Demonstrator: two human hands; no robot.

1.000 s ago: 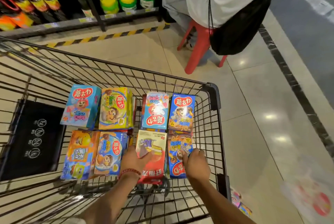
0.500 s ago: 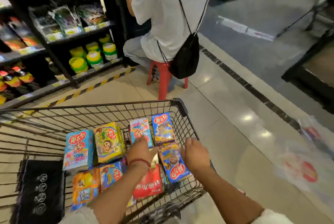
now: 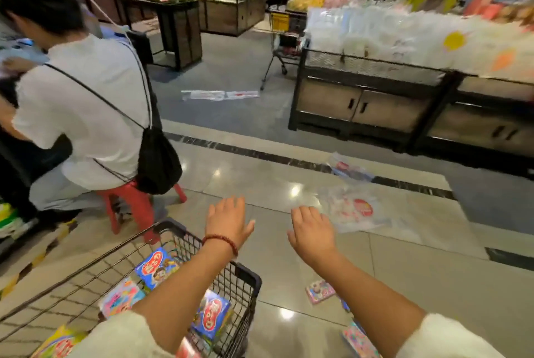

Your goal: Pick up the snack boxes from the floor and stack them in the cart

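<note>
With both the left hand (image 3: 228, 220) and right hand (image 3: 313, 232) spread and holding nothing, they seem freed for the pink box (image 3: 320, 291) on the floor (image 3: 404, 271) beside the cart (image 3: 248, 276).

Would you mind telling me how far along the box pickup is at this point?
Done: several snack boxes lie in the cart. In hand: nothing; the left hand and right hand are open. Left: a pink box and another box on the floor.
</note>
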